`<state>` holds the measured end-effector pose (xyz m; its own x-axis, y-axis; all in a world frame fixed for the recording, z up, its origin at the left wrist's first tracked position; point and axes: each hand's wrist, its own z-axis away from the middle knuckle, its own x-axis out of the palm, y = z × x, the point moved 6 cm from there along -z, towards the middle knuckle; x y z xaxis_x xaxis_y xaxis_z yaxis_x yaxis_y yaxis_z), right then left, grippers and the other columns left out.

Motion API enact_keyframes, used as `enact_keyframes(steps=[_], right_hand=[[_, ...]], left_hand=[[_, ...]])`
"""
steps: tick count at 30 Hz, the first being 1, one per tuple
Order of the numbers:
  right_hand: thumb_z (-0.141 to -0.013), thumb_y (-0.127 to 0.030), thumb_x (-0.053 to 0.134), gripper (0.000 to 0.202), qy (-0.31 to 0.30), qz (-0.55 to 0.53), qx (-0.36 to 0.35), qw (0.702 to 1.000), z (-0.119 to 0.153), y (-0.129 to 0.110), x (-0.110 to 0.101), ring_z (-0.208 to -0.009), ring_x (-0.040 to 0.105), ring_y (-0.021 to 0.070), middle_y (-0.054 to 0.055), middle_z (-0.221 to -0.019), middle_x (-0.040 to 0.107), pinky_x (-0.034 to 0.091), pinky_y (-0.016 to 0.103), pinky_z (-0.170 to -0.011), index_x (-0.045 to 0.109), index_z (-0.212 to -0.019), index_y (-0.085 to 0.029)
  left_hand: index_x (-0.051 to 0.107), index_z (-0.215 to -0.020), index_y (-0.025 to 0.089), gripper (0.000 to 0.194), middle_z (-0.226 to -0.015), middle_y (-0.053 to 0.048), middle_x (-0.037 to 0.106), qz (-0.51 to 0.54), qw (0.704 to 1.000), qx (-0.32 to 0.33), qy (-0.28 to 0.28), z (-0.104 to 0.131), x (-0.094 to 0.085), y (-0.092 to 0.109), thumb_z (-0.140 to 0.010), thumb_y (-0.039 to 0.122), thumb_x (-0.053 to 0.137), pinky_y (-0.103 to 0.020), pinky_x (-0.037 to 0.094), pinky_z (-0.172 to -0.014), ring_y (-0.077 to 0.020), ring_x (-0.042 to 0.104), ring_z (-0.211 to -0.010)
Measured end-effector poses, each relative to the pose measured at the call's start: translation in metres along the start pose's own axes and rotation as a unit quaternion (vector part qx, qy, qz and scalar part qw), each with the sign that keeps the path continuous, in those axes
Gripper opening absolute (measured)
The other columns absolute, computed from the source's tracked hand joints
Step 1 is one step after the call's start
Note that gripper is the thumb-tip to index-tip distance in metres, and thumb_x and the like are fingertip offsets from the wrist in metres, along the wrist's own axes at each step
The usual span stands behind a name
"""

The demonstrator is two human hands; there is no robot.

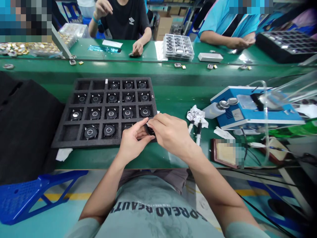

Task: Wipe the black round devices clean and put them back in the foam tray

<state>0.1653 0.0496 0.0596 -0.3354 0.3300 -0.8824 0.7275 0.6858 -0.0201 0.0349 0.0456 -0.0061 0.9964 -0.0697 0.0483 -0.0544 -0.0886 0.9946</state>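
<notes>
Between my two hands, over the front right corner of the tray, is a round black watch case (149, 130), mostly covered by fingers. My left hand (133, 138) is closed around its left and lower side. From above and the right, the fingers of my right hand (166, 131) pinch the same piece. Beneath them lies a black foam tray (64, 145) with square compartments. Most compartments hold a black watch case like the one at the front (109, 130), back up with a round sensor window. Two compartments at the back left and one at the front left hold no watch.
Right of the tray are crumpled white paper (197, 115), a dispensing syringe (198, 132), a white bottle (210, 111), a blue machine (230, 105) and a brown-framed pad (224, 152). Black foam (27, 125) stands left. Two people work across the bench near a clear parts box (178, 47).
</notes>
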Motion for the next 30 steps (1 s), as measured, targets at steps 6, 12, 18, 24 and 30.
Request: enact_keyframes(steps=[6,12,18,24,30], right_hand=[[-0.096,-0.005,0.049,0.026,0.002,0.031,-0.044,0.999,0.003,-0.005,-0.004,-0.078,0.060,0.0200,0.005,-0.085,0.070,0.041,0.035,-0.065,0.072,-0.095,-0.015],[-0.096,-0.005,0.048,0.027,0.011,0.038,-0.092,0.995,0.007,-0.014,-0.011,-0.075,0.056,0.0204,0.005,-0.082,0.068,0.041,0.035,-0.065,0.072,-0.096,-0.014],[-0.094,-0.003,0.051,0.027,-0.041,0.037,-0.052,0.997,0.026,0.006,-0.005,-0.078,0.057,0.0197,0.005,-0.085,0.070,0.038,0.035,-0.066,0.072,-0.091,-0.019],[-0.104,-0.023,0.056,0.020,0.065,-0.018,0.135,0.989,0.051,0.052,-0.017,-0.079,0.066,0.0168,0.005,-0.091,0.075,0.040,0.030,-0.061,0.074,-0.097,-0.019],[-0.105,-0.024,0.055,0.018,0.078,-0.164,0.159,0.970,0.049,0.038,-0.010,-0.087,0.070,0.0182,0.005,-0.095,0.075,0.051,0.031,-0.072,0.072,-0.099,-0.022]], left_hand=[[0.069,-0.134,0.015,0.068,-0.087,-0.003,0.079,0.016,0.999,-0.029,-0.003,0.000,0.000,-0.003,-0.070,0.021,0.088,-0.034,0.068,-0.079,-0.0187,0.077,-0.079],[0.069,-0.134,0.015,0.067,-0.096,-0.006,0.082,0.028,0.998,-0.048,-0.015,0.000,0.001,-0.005,-0.070,0.020,0.089,-0.037,0.068,-0.085,-0.0220,0.079,-0.087],[0.067,-0.133,0.014,0.065,-0.100,-0.007,0.083,0.019,0.999,-0.044,-0.010,-0.002,0.002,-0.002,-0.072,0.017,0.085,-0.037,0.067,-0.090,-0.0216,0.080,-0.090],[0.065,-0.130,0.016,0.062,-0.109,-0.010,0.083,0.038,0.999,-0.034,-0.006,-0.001,0.002,0.004,-0.072,0.018,0.087,-0.038,0.065,-0.096,-0.0225,0.081,-0.097],[0.065,-0.127,0.017,0.062,-0.111,-0.010,0.082,0.035,0.999,-0.039,0.005,-0.001,0.000,0.003,-0.070,0.020,0.089,-0.038,0.066,-0.093,-0.0232,0.081,-0.097]])
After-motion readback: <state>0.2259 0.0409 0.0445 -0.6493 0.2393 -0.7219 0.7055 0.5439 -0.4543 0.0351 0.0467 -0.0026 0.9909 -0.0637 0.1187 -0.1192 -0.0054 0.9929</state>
